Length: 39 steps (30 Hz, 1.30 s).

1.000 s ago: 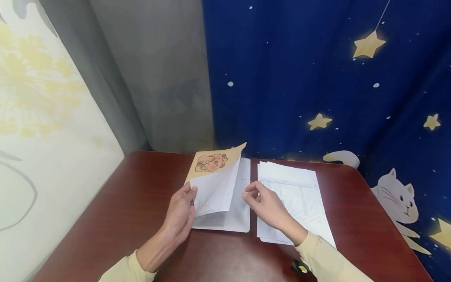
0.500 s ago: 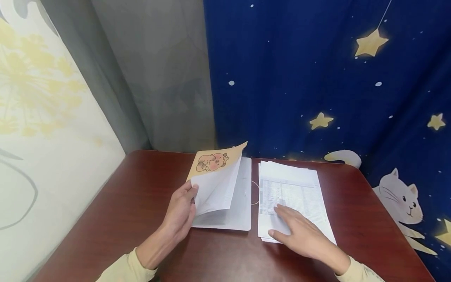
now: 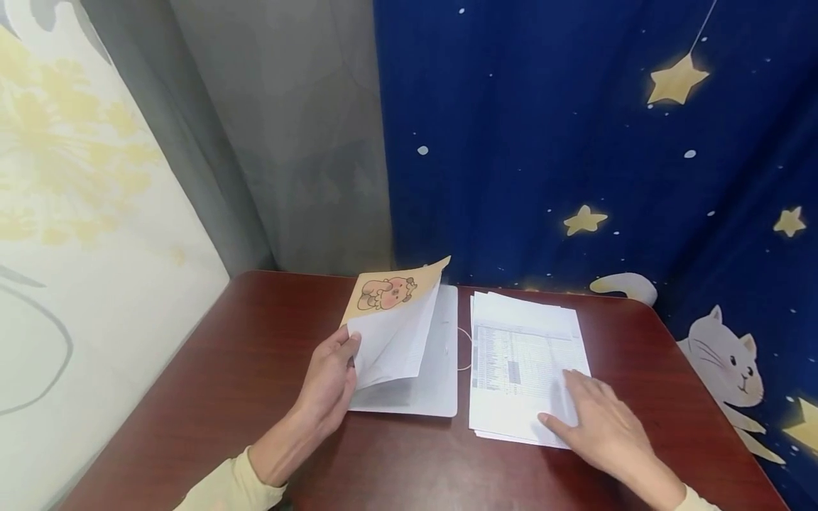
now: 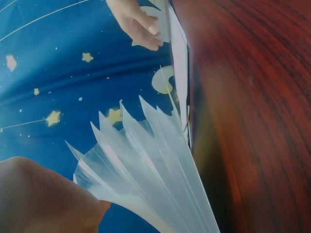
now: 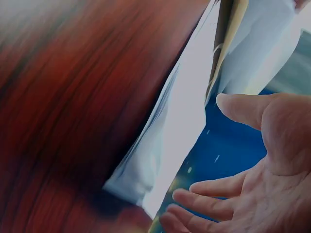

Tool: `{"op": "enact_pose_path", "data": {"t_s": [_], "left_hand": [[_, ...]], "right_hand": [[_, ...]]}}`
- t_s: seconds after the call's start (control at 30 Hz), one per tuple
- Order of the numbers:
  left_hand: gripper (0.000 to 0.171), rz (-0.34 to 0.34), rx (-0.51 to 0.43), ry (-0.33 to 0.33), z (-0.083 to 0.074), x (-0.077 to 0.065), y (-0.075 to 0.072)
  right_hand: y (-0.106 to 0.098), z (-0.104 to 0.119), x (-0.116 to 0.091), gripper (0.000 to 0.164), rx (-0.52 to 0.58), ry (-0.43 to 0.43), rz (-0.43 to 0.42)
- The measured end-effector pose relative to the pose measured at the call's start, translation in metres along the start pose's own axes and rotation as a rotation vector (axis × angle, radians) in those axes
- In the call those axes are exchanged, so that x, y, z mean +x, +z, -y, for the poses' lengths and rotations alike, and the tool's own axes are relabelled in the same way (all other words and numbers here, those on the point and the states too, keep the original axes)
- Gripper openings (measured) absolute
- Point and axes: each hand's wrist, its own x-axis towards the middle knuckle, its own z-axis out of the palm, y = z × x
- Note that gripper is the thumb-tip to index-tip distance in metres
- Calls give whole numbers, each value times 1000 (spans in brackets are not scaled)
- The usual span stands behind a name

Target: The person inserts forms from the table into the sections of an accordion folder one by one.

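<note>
An expanding file folder [image 3: 390, 291] with a tan cover and a cartoon animal drawing lies on the table at centre. My left hand [image 3: 326, 387] pinches its cover and white inner sheets at the near left edge, lifting them. In the left wrist view, the folder's translucent pleated pockets [image 4: 141, 155] fan out in front of that hand. To the right lies a stack of printed papers [image 3: 511, 411]. My right hand [image 3: 603, 426] is over the stack's lower right edge, fingers extended, gripping nothing. The right wrist view shows the open palm [image 5: 277, 165] just off the papers' edge.
A thin elastic loop [image 3: 464, 369] sticks out from the folder's right side towards the stack. The dark red wooden table [image 3: 255, 341] ends at the grey curtain [image 3: 307, 142] and the blue starry curtain [image 3: 511, 142]. A white patterned wall [image 3: 96, 284] stands at left.
My right hand has left the folder's right edge and the elastic loop, moving right and nearer over the papers, its fingers straightening. My left hand keeps its hold on the folder cover.
</note>
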Motion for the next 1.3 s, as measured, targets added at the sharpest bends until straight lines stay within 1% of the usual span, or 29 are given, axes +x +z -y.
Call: {"op": "enact_pose_path", "data": {"t_s": [0.07,0.17,0.33,0.53,0.7,0.83,1.03,1.17,1.3], "left_hand": [[45,1,-1,3,0,0,0],[45,-1,-2,7,1,0,0],[45,-6,0,5,2,0,0],[45,-9,-1,8,2,0,0],[45,-15,11,10,3,1,0],[44,-28,24,14,4,1,-1],[42,-33,23,15,3,1,-1],[43,-29,27,20,4,2,-1],[43,-34,25,14,3,1,-1]], "right_hand": [[-3,-13,5,106,-13,51,11],[-5,-31,12,107,-18,106,56],[-2,-53,17,96,9,134,99],[1,-57,15,79,29,144,108],[4,-57,15,71,30,154,117],[4,-59,17,66,25,170,154],[3,-66,21,66,52,197,216],[2,-71,23,71,85,195,227],[1,-76,25,72,105,194,227]]}}
